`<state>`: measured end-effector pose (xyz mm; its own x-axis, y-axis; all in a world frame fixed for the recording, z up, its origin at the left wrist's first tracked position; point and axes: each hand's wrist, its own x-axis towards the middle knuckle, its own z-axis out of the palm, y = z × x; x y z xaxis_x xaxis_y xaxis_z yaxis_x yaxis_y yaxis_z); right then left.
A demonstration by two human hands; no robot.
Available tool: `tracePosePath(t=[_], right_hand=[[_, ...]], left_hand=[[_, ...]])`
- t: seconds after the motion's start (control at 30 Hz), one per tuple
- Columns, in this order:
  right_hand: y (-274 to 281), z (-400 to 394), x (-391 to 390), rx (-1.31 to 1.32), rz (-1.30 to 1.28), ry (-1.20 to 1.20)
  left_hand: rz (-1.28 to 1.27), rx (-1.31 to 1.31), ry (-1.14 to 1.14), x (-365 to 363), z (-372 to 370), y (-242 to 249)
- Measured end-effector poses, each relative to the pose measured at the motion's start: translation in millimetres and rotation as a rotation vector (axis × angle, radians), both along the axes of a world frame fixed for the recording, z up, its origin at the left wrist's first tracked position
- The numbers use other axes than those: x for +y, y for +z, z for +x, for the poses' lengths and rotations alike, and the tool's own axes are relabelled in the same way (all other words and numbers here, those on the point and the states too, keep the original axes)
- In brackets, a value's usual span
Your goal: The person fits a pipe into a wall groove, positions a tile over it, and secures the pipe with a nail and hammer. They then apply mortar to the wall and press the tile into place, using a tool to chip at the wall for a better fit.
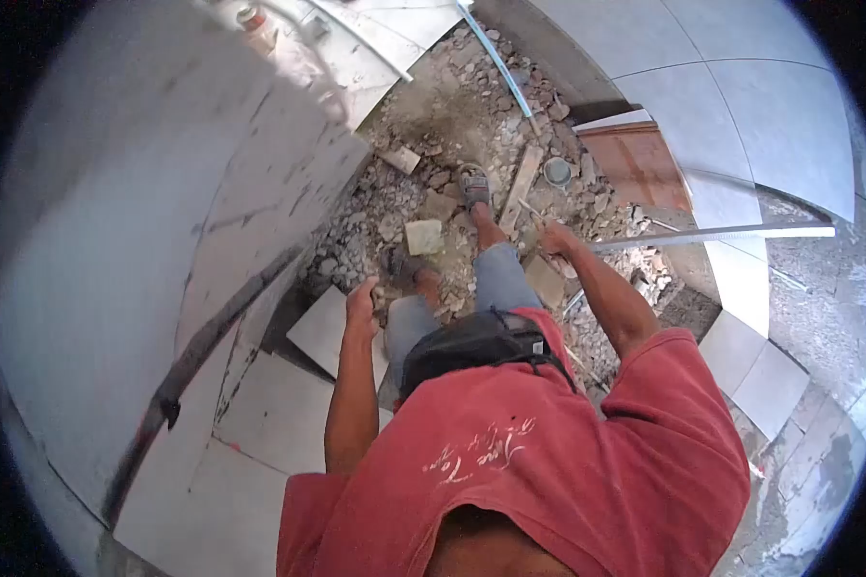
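My right hand (556,238) is closed around a thin light-coloured stick (526,206), whose end points toward the rubble. I cannot tell what kind of tool it is. Behind that wrist a long white bar (722,235) runs out to the right. My left hand (361,303) hangs with its fingers curled in, and nothing shows in it. Beside it lies a pale square tile (325,329). Between my feet and the left hand sits a yellowish block (423,237) on the broken stones.
Loose rubble (443,106) covers the sunken ground around my sandals. A wooden strip (522,183), a small round container (556,172) and a blue-white bar (498,60) lie ahead. A large grey wall panel (135,183) rises on the left; brown boards (635,163) lie at right.
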<state>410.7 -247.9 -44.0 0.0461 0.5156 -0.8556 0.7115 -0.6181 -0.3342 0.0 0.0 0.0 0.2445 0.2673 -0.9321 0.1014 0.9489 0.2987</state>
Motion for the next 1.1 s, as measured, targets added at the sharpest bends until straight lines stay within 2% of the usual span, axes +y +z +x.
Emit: tracePosePath(t=[0.07, 0.13, 0.27, 0.37, 0.4, 0.5, 0.57, 0.6, 0.67, 0.7, 0.77, 0.83, 0.9, 0.97, 1.0, 1.03, 1.1], right_hand=[[9, -3, 19, -0.286, 0.062, 0.007], [-12, 59, 41, -0.227, 0.048, -0.017], [-62, 114, 115, -0.185, -0.013, -0.154], [-109, 151, 161, -0.28, -0.117, -0.213], [-130, 167, 174, -0.307, -0.079, -0.203], [-165, 199, 220, -0.286, -0.023, -0.165], [-197, 224, 239, -0.297, -0.045, -0.152], [-229, 238, 238, -0.288, -0.062, -0.146], [-296, 261, 224, -0.425, 0.197, -0.035], [-310, 272, 226, -0.407, 0.186, -0.031], [-322, 295, 227, -0.389, 0.154, -0.044], [-338, 314, 210, -0.512, 0.317, 0.034], [-342, 332, 215, -0.665, 0.383, 0.002], [-347, 345, 218, -0.672, 0.373, -0.049], [-354, 353, 222, -0.697, 0.381, -0.108], [-364, 359, 225, -0.692, 0.37, -0.101], [-384, 368, 230, -0.529, 0.33, -0.291]], left_hand=[[0.056, 0.031, -0.203, 10, 3, 15], [0.117, 0.064, -0.231, 13, 70, 1], [0.212, 0.207, -0.353, 35, 169, -20], [0.209, 0.239, -0.417, 32, 235, -95], [0.165, 0.233, -0.538, 38, 256, -124], [0.244, 0.262, -0.459, 51, 331, -188], [0.216, 0.155, -0.433, 62, 367, -235], [0.287, 0.167, -0.505, 68, 384, -263], [0.39, 0.149, -0.587, 77, 412, -321], [0.425, 0.119, -0.596, 82, 421, -347], [0.39, 0.212, -0.555, 110, 471, -298], [0.431, 0.242, -0.644, 111, 477, -336], [0.48, 0.27, -0.726, 110, 481, -376], [0.506, 0.251, -0.753, 95, 477, -412], [0.341, 0.224, -0.67, 93, 485, -410], [0.327, 0.225, -0.669, 88, 491, -415], [0.395, 0.159, -0.64, 80, 503, -428]])
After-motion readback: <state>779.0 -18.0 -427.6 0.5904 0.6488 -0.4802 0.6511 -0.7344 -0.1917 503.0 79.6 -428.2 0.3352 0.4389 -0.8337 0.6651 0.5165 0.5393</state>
